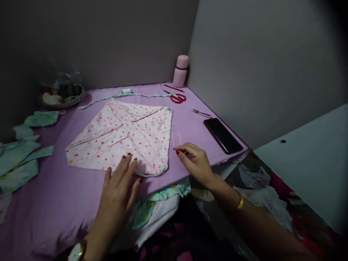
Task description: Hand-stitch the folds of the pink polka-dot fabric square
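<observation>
A white cloth with red and pink dots [108,145] lies spread on the lilac-covered table, several seams crossing it and a green-blue trim at its near right corner. My left hand [119,185] rests with fingers spread on the cloth's near edge, pressing it lightly and gripping nothing. Just right of the cloth, my right hand [194,159] has thumb and forefinger pinched together. A thin white thread [179,137] loops from the cloth's right edge towards these fingertips. Whether a needle is between them is too small to see.
Behind the cloth lie a twisted green cord [100,100], a thread spool [127,91], red-handled scissors [178,98] and a red pencil [173,87]. Thread snips [201,113] and a phone [223,135] lie right. A pink bottle [180,72], basket [62,103] and green scraps [19,156] surround.
</observation>
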Available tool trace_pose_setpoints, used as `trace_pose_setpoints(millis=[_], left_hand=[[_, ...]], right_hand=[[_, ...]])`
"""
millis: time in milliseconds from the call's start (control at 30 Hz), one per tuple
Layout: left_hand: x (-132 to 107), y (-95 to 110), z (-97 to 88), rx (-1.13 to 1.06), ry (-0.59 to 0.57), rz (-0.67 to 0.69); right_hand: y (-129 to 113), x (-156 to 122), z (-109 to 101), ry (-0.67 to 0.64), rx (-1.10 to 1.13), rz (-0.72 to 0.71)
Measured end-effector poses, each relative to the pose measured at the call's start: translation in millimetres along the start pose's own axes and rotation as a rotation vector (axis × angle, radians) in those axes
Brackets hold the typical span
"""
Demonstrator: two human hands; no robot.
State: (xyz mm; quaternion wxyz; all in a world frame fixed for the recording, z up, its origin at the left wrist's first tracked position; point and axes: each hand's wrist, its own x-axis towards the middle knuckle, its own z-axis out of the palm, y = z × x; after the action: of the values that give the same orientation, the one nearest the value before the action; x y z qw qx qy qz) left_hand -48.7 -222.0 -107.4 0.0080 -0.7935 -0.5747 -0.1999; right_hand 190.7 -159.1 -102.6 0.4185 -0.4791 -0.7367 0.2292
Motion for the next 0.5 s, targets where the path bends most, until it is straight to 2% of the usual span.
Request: trace_pose_setpoints(millis=[100,167,233,367,500], left_hand=[[-2,8,3.4,0.053,-0.027,0.158],[1,4,4.0,0.001,-0.025,0.189],[4,-1,4.3,-0.068,-0.009,0.175],[11,-14,1.5,-0.024,-0.007,0.149],[23,-50,-15.9,-0.087,-0.084,0.032]], right_hand=[[-14,-12,15,-0.109,-0.057,-0.21],[-16,-17,22,-0.209,-0.102,-0.287],[-15,-20,25,-0.268,-0.131,-0.292],[-16,-19,28,-0.255,-0.109,-0.252],[-29,3,33,-0.281,-0.021,-0.287]])
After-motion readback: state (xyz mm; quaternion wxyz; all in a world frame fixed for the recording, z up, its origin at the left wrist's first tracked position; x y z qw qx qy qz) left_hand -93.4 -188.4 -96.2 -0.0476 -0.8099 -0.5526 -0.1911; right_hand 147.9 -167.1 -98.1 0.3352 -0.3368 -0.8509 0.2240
